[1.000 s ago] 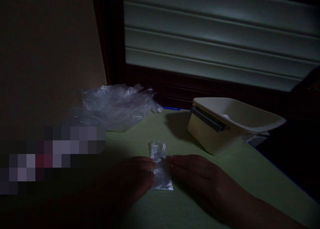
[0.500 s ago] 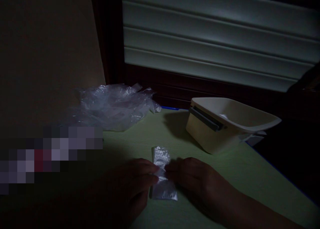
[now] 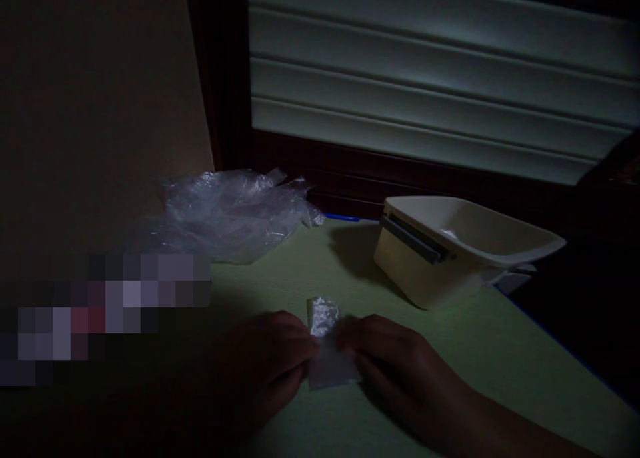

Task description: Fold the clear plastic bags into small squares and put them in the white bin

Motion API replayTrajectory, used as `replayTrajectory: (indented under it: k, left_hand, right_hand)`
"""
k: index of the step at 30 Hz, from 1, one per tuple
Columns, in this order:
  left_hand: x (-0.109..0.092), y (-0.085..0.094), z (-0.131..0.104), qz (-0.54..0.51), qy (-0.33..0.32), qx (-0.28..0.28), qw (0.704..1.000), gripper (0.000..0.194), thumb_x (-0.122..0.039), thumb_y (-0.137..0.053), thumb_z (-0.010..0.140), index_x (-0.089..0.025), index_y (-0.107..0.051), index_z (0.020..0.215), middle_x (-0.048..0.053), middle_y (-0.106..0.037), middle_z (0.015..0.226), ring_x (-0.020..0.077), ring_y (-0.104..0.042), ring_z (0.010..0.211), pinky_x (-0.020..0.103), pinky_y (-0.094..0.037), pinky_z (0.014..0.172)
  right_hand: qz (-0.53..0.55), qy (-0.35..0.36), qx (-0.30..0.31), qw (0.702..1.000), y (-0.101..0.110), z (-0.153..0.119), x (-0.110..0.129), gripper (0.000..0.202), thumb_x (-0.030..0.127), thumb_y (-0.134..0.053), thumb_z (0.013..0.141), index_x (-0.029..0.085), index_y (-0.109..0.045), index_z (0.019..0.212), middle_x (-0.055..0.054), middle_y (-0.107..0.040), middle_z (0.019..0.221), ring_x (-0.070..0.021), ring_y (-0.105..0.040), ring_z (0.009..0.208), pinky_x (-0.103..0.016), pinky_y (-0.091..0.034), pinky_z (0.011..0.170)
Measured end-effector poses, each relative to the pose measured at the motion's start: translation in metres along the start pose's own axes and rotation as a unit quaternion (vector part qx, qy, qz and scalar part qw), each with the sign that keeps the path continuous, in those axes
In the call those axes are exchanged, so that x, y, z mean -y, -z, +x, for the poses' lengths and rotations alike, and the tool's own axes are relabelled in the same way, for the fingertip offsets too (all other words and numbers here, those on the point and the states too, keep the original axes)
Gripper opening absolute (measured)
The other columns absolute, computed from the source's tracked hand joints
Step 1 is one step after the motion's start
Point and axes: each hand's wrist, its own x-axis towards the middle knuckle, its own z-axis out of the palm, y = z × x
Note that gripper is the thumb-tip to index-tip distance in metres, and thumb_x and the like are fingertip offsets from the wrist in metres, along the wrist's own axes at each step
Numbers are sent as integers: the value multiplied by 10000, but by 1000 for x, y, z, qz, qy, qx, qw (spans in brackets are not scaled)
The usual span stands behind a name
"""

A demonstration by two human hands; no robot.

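Observation:
A narrow folded strip of clear plastic bag (image 3: pixel 334 366) lies on the pale green tabletop (image 3: pixel 295 278), shiny at its far end and duller at its near end. My left hand (image 3: pixel 275 361) pinches its left edge with the fingers bent together. On the opposite side, my right hand (image 3: pixel 400 358) grips the right edge, fingers curled and thumb lower down. Both hands rest low, close to the table. Deep shadow hides much of the left hand and forearm.
A crumpled heap of clear plastic bags (image 3: pixel 235 215) lies at the back left. To the back right stands a cream plastic bin (image 3: pixel 410 265) with a grey handle. Behind the table is a slatted panel (image 3: pixel 425 78). A blurred-out patch (image 3: pixel 130 298) covers something at left.
The plastic strip looks shorter, its near end now duller and drawn slightly away from me. My fingers have shifted a little along its edges. Bin and heap stay put.

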Motion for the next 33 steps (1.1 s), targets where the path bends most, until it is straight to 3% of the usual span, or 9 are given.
replayTrajectory:
  k: [2, 8, 15, 20, 24, 29, 33]
  left_hand:
    - [1, 0, 0, -7, -4, -12, 1000, 277, -93, -462, 878, -208, -520, 1123, 62, -648, 1015, 178, -586, 972, 301, -475, 831]
    - [-5, 11, 13, 54, 25, 105, 993, 188, -54, -474, 821, -174, -597, 899, 46, -669, 897, 190, -598, 879, 285, -455, 778]
    - [-6, 8, 13, 74, 56, 121, 988, 201, -25, -459, 782, -177, -590, 800, 24, -657, 848, 187, -587, 810, 287, -420, 727]
    - [-11, 14, 15, 34, 42, 110, 993, 188, -62, -477, 844, -175, -609, 914, 31, -644, 919, 165, -561, 839, 254, -422, 750]
    - [-10, 14, 17, 13, 47, 136, 989, 157, -81, -477, 863, -158, -613, 867, 24, -641, 832, 161, -552, 796, 248, -404, 699]
    - [-4, 2, 9, -28, 91, 46, 994, 180, -157, -455, 862, -175, -615, 782, 10, -578, 710, 144, -526, 677, 235, -365, 603]
    - [-2, -9, 1, 9, 145, -56, 988, 131, -186, -495, 813, -189, -626, 809, 2, -568, 716, 140, -533, 662, 247, -380, 621]
  right_hand:
    - [22, -22, -12, 999, 0, 0, 0, 221, 94, -416, 874, 177, -621, 873, -57, -650, 819, -160, -615, 753, -277, -506, 676]
    - [14, -7, 0, 1000, -1, 0, 1, 214, 91, -415, 859, 174, -612, 849, -57, -634, 809, -173, -605, 772, -301, -502, 688]
    - [-23, 11, 18, 1000, 0, -1, 10, 353, 32, -489, 716, 149, -586, 1034, -127, -615, 1031, -220, -580, 969, -353, -500, 829]
    - [-43, 27, 24, 998, -4, -1, 4, 216, 77, -474, 838, 168, -608, 981, -99, -654, 925, -210, -589, 839, -352, -499, 748]
    - [8, 2, 18, 1000, -5, 0, 4, 204, 110, -448, 888, 186, -619, 968, -70, -671, 912, -179, -605, 835, -313, -486, 758]
    - [67, -46, 26, 996, -3, 1, 10, 176, 176, -474, 899, 200, -613, 1004, -61, -679, 959, -168, -625, 873, -294, -481, 783]
    - [104, -97, 17, 990, -6, -1, 9, 165, 207, -487, 891, 184, -560, 1037, -53, -675, 893, -152, -624, 752, -260, -480, 652]
